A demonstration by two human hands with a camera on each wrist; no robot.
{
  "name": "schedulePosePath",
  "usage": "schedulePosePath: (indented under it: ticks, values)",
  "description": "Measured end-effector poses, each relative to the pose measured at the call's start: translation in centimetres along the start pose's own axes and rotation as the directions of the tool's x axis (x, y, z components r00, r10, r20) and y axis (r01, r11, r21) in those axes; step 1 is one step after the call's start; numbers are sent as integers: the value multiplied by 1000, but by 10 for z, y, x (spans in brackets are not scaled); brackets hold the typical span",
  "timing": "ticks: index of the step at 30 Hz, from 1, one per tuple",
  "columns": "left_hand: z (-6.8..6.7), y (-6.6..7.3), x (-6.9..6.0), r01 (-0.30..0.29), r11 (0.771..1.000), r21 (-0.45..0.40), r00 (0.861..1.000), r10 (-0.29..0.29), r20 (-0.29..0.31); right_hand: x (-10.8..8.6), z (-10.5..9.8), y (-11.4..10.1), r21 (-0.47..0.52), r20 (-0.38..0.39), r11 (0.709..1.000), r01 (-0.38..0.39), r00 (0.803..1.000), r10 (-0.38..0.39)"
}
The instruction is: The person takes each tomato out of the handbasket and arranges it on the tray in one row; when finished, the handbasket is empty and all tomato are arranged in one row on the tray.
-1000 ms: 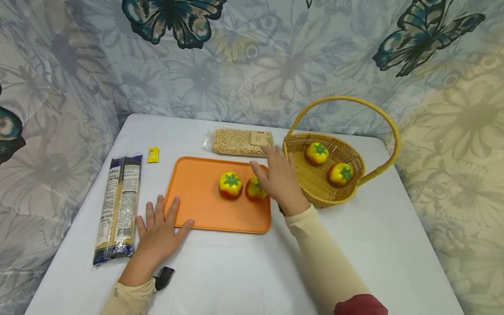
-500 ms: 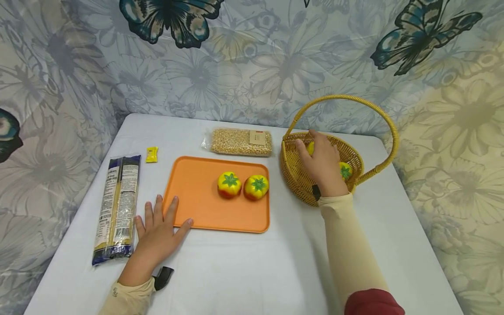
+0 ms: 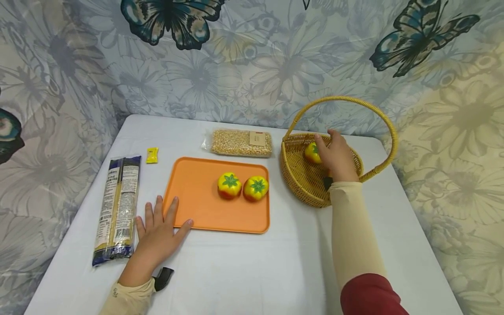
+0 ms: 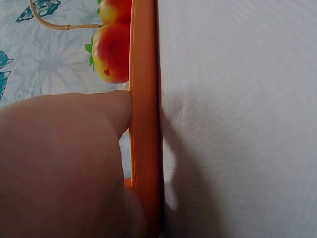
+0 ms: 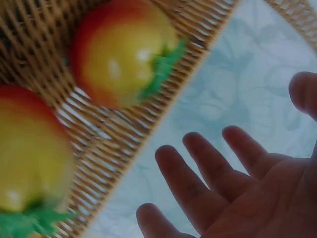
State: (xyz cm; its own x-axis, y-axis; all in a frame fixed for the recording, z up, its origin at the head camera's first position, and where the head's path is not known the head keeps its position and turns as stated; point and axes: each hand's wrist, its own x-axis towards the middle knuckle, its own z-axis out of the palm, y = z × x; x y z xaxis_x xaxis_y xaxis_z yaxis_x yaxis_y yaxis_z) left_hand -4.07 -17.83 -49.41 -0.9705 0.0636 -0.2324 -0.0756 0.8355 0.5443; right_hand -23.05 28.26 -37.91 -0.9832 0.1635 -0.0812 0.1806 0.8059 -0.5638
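My right hand (image 3: pixel 341 158) hovers over the wicker basket (image 3: pixel 295 181), fingers loosely extended and nothing held. In the right wrist view its fingers (image 5: pixel 185 183) are spread apart, clear of the two yellow-and-red persimmon-like fruits with green leafy tops. One basket fruit (image 3: pixel 312 154) shows left of the hand in the head view; the other (image 5: pixel 29 158) is mostly hidden there. My left hand (image 3: pixel 157 240) rests with spread, straight fingers on the front-left corner of the orange tray (image 3: pixel 197 210). Two similar fruits, one left (image 3: pixel 229 185) and one right (image 3: pixel 256 188), sit on the tray.
A pack of noodles (image 3: pixel 117 210) lies left of the tray, with a small yellow packet (image 3: pixel 152 155) behind it. Behind the tray lies a clear bag of grains (image 3: pixel 241 143). The basket's tall handle (image 3: pixel 387 122) arches over it; patterned cloth (image 3: pixel 252 65) backs the table.
My right hand has moved right from beside the tray's right-hand fruit to over the basket, then slightly farther right. The left hand stays in place on the tray.
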Motion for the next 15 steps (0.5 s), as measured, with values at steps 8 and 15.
schedulePosePath:
  ticks: [8,15]
  values:
    - [0,1,0,-10,1000,-10,1000,10,-10,13,5,16,-34,108,998,-51,993,54]
    - [-1,1,-1,-6,1000,4,1000,6,-2,22,6,21,-40,195,997,-68,978,75]
